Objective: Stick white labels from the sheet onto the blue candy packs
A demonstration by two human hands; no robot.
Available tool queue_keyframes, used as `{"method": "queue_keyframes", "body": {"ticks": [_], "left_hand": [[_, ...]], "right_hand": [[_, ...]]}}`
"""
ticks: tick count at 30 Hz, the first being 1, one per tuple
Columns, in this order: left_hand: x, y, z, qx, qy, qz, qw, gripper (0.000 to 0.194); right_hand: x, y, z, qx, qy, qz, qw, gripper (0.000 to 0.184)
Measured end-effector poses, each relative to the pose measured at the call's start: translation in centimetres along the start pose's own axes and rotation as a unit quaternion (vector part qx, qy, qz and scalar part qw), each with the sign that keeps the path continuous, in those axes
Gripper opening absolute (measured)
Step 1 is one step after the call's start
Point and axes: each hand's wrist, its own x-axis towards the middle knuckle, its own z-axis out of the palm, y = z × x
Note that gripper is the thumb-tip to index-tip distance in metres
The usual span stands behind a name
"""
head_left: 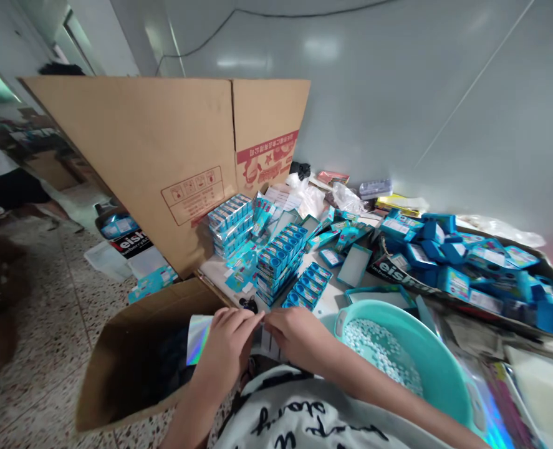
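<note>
My left hand (228,333) is closed, and a shiny holographic silver sheet (198,340) sticks out from under its fingers on the left. My right hand (297,330) is closed beside it, its fingertips pinched close to my left thumb. What the right fingers grip is too small or hidden to make out; a pale piece (269,343) shows below them. Just beyond my hands are a row of small blue boxes with round openings (308,285) and a taller stack of the same boxes (280,255). A small black object (248,304) lies near my left fingers.
A turquoise basin (444,362) with many small white pellets stands at right. Behind it, a black-edged tray (398,274) holds blue packets. Wrapped blue boxes (232,221) stack against a tall cardboard flap (164,143). An open carton (112,349) stands at lower left. A person (9,168) is at far left.
</note>
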Motion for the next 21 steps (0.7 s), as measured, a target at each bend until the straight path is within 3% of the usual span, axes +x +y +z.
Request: {"method": "queue_keyframes", "body": {"ticks": [2,7,15,18,21], "left_hand": [[-0.4,-0.2,0.2,0.005,0.013,0.005,1.000,0.049],[-0.8,-0.2,0.0,0.029,0.094,0.026,0.995,0.042],[-1.6,0.5,-0.5,0.085,0.162,0.057,0.981,0.033],[-2.0,0.7,-0.2,0.073,0.199,0.026,0.977,0.031],[-2.4,0.8,0.1,0.066,0.198,-0.021,0.978,0.032]], "right_hand": [[0.0,-0.1,0.5,0.016,0.012,-0.003,1.000,0.019],[0.0,-0.5,1.1,0.060,0.062,-0.002,0.996,0.022],[0.2,-0.1,1.1,0.076,0.095,-0.036,0.992,0.021],[0.2,-0.3,1.1,0.059,0.071,-0.069,0.993,0.018],[0.2,-0.5,1.1,0.033,0.052,-0.100,0.993,0.016]]}}
